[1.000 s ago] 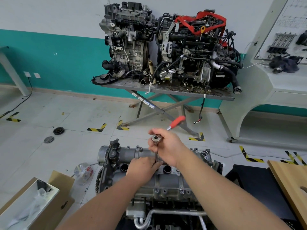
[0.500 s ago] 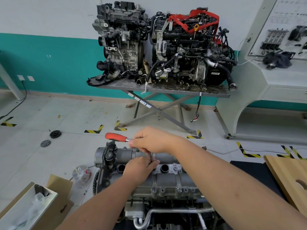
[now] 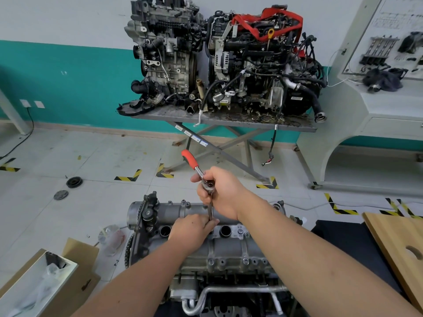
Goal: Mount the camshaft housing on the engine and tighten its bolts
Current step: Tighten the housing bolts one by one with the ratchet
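Your right hand is wrapped around the head of the ratchet wrench. Your fingers curl tight on the shiny metal part. The red handle sticks out past your fingers, up and to the left, away from you. A thin metal bar runs straight down from under your right fingers.

Your left hand is just below your right hand. Its fingertips pinch the bottom of that thin bar, right where it meets the camshaft housing. You cannot see the bolt under your fingers.

The camshaft housing sits on top of the engine, right under both of your hands. A round dark hole is just to the right of your left fingertips. Another hole is just to the left of your left hand. A row of small bolts runs along the near edge of the housing, closer to you than your fingers.

Far past your fingers, two more engines stand on a metal table by the wall. A cardboard box sits on the floor, well left of your left arm.
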Motion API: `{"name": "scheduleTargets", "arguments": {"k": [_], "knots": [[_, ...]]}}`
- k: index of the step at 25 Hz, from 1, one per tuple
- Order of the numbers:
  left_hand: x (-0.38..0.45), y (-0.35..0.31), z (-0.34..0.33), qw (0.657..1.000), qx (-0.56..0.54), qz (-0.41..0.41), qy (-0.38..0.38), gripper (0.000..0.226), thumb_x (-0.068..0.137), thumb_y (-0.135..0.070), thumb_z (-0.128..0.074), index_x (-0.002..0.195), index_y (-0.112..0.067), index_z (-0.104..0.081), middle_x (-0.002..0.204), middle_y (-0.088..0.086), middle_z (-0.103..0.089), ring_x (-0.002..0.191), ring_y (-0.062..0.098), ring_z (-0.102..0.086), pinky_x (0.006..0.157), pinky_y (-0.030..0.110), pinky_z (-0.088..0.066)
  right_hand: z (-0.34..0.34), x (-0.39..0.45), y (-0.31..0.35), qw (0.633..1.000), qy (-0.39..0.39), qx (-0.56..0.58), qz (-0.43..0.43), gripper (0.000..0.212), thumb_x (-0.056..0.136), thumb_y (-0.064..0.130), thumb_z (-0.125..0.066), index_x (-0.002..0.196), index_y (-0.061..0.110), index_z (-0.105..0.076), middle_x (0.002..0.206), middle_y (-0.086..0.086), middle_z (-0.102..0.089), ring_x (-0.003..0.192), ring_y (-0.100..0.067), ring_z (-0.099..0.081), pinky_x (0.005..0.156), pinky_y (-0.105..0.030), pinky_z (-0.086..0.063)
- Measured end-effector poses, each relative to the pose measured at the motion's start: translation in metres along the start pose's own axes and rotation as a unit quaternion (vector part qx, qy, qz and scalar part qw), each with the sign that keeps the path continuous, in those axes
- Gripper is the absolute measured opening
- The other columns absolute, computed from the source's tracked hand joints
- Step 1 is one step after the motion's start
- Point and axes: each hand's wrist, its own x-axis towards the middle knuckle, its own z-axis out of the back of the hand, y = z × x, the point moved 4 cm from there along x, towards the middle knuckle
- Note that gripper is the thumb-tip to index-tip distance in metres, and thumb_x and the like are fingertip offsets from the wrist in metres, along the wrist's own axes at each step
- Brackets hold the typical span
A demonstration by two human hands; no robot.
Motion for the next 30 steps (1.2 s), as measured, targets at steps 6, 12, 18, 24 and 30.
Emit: {"name": "scheduleTargets", "arguments": {"k": [6, 12, 18, 24, 30], "knots": [[-0.001, -0.003, 0.002, 1.000, -0.007, 0.000, -0.004, 0.048, 0.101, -0.057, -0.034, 0.060, -0.031, -0.038, 0.066, -0.006, -0.049, 0.078, 0.023, -0.058, 0.066, 0.036, -0.032, 0.009, 0.001, -0.007, 0.991, 0.030, 0.132, 0.002, 0.025, 0.094, 0.014, -0.031, 0.096, 0.006, -0.054, 0.062, -0.007, -0.053, 0.053, -0.016, -0.038, 0.060, -0.030, -0.029], [-0.001, -0.003, 0.001, 1.000, -0.004, -0.007, -0.006, 0.042, 0.100, -0.059, -0.033, 0.064, -0.037, -0.038, 0.087, -0.001, -0.067, 0.088, 0.022, -0.064, 0.068, 0.036, -0.032, 0.006, -0.002, 0.000, 0.998, -0.008, 0.050, -0.028, 0.014, 0.093, 0.006, -0.045, 0.082, 0.014, -0.050, 0.057, -0.002, -0.052, 0.049, -0.015, -0.039, 0.056, -0.027, -0.028], [0.001, 0.000, 0.001, 1.000, -0.018, -0.007, -0.006, 0.045, 0.101, -0.055, -0.037, 0.067, -0.026, -0.044, 0.084, -0.002, -0.066, 0.086, 0.024, -0.063, 0.065, 0.035, -0.032, 0.013, -0.008, -0.014, 0.952, -0.147, 0.241, 0.114, 0.024, 0.096, 0.017, -0.063, 0.073, 0.020, -0.057, 0.079, -0.001, -0.071, 0.068, -0.015, -0.056, 0.065, -0.031, -0.040], [0.003, 0.007, -0.002, 0.997, -0.071, 0.025, 0.008, 0.038, 0.100, -0.055, -0.040, 0.091, -0.026, -0.064, 0.094, -0.002, -0.067, 0.100, 0.028, -0.064, 0.079, 0.035, -0.046, 0.025, -0.031, -0.019, 0.769, -0.234, -0.407, 0.434, 0.036, 0.096, 0.003, -0.059, 0.125, 0.022, -0.068, 0.143, -0.003, -0.055, 0.129, -0.021, -0.053, 0.107, -0.031, -0.042], [0.001, 0.003, 0.002, 1.000, -0.025, 0.006, 0.007, 0.046, 0.101, -0.055, -0.038, 0.066, -0.025, -0.040, 0.079, -0.003, -0.061, 0.088, 0.026, -0.064, 0.067, 0.033, -0.041, 0.012, -0.030, 0.019, 0.615, -0.070, -0.666, 0.415, 0.026, 0.095, 0.020, -0.062, 0.117, 0.008, -0.071, 0.125, -0.010, -0.065, 0.117, -0.034, -0.057, 0.095, -0.050, -0.047]]}}
